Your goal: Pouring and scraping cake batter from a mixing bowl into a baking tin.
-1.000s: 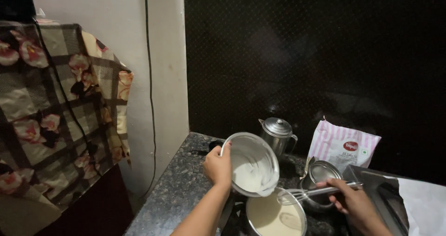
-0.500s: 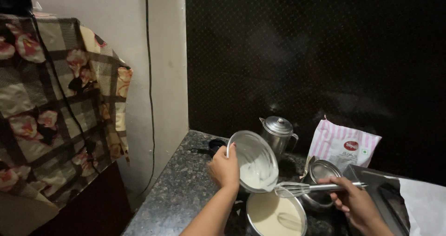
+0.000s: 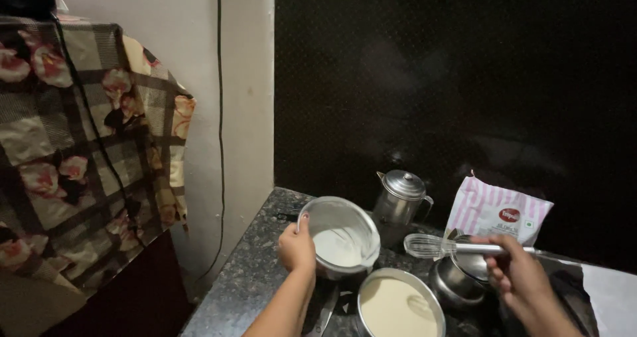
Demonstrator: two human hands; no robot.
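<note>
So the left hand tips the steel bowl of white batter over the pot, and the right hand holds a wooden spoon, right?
Not quite: the right hand holds a metal whisk, not a wooden spoon. The head view shows its wire loops. The rest stands: the left hand tips the steel bowl of white batter over the pot.

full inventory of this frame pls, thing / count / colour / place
steel bowl: 1, silver with white batter inside, tilted above the pot
pot: 1, steel, pale batter inside, bottom centre on the counter
whisk: 1, metal, held level right of the bowl
lidded jug: 1, steel, behind the bowl
small steel vessel: 1, silver, right of the pot
packet: 1, pink-and-white striped, against the dark wall
counter: 1, dark speckled stone
cloth: 1, checked with flowers, hanging left
cable: 1, black, down the pale wall
left hand: grips the bowl's rim
right hand: holds the whisk handle
</note>
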